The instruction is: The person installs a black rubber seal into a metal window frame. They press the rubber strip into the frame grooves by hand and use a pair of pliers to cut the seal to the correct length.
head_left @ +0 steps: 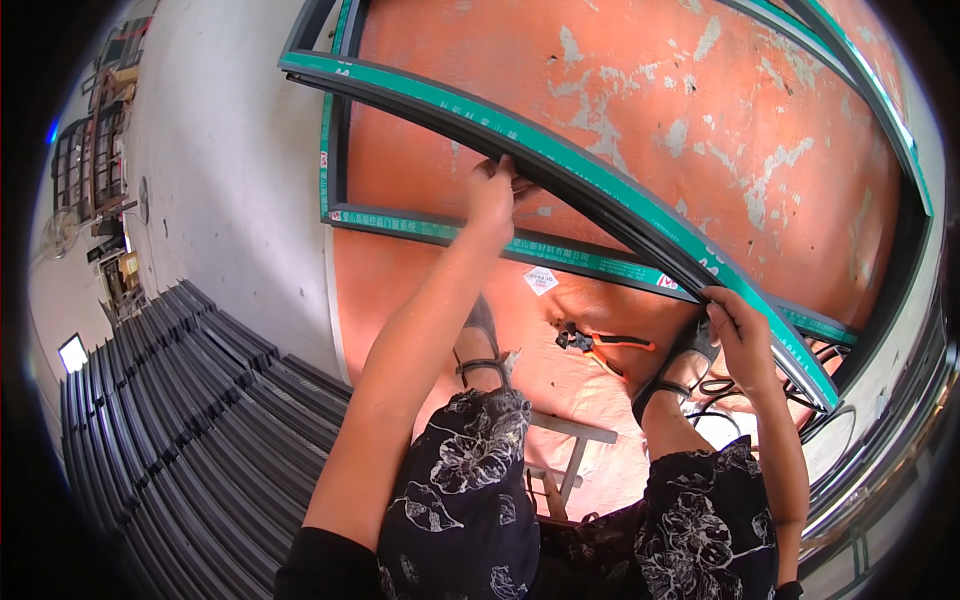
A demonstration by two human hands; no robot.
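A dark window frame point(590, 170) with green protective film slants across the upper middle, its near bar raised above a second green-filmed frame point(430, 229) lying on the orange floor covering. My left hand point(492, 195) is closed at the dark inner edge of the raised bar, fingertips pinched against it. Whether a thin strip is between those fingers, I cannot tell. Farther right along the same bar, my right hand point(741, 335) grips its edge, thumb on the near side and fingers partly hidden.
Cutting pliers point(605, 344) with orange and black handles lie between my feet. Black cable point(715, 400) coils near my right foot. A small grey stool point(575, 440) stands between my legs. Stacked dark profiles point(190, 400) fill the lower left beside a pale floor.
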